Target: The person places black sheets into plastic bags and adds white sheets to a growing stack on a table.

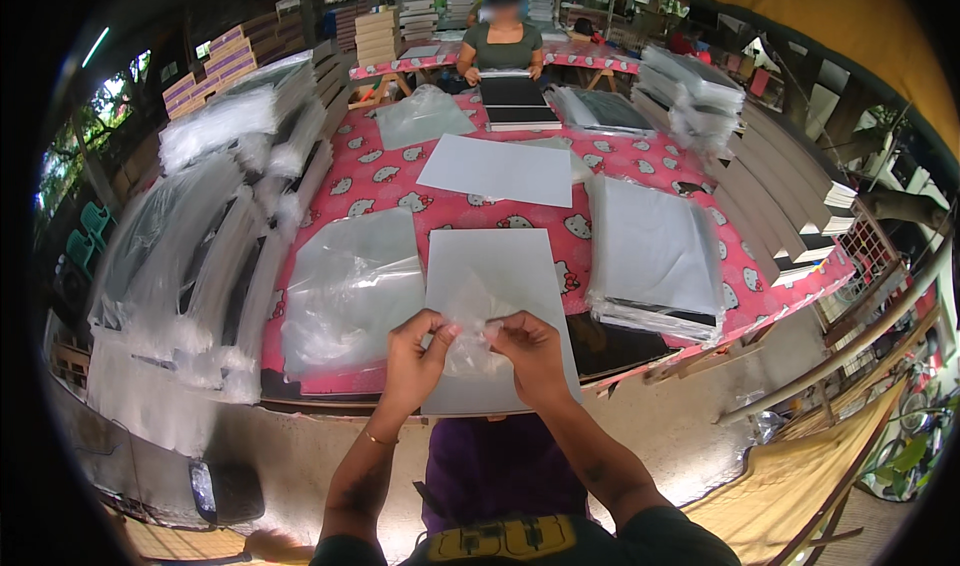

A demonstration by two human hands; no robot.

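Both my hands work close together over a white board (490,256) that lies at the near edge of the table. My left hand (420,351) pinches one side of a thin clear plastic bag (470,356). On its other side, my right hand (530,348) pinches the same plastic, with thumb and fingers pressed together. The crumpled film spreads over the board between them. Left of the board lies a pile of clear plastic bags (352,286). To its right sits a stack of plastic-wrapped white boards (655,251) with dark edges.
Pink cartoon-print cloth (385,188) covers the table. Another white sheet (495,171) lies beyond my board. Across the table a person (503,44) handles black boards (517,91). Tall stacks of wrapped boards (180,236) flank the left side; long stacked boards (775,196) stand at right.
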